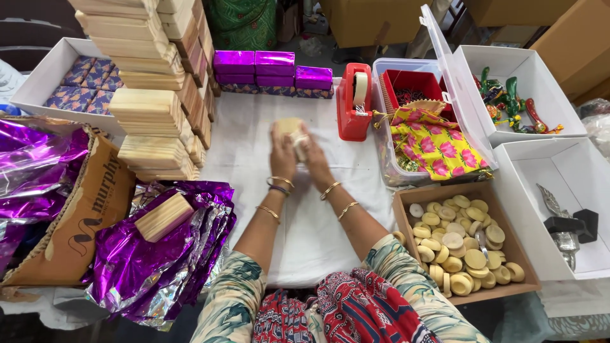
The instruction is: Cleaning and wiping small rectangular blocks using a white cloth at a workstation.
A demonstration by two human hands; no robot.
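Both my hands meet over the middle of the white-covered table [248, 127], holding one small pale wooden box [290, 127] between them. My left hand [282, 155] presses its left side and my right hand [315, 160] grips its right side. The box sits just above the cloth, partly hidden by my fingers. A red tape dispenser [353, 101] stands just to the right of my hands.
Tall stacks of pale wooden boxes [159, 89] rise at the left. Purple foil sheets [159, 254] with one wooden box on them lie at front left. Purple wrapped boxes [273, 70] line the back. A cardboard box of round discs [457, 248] sits at right, near white trays [559, 190].
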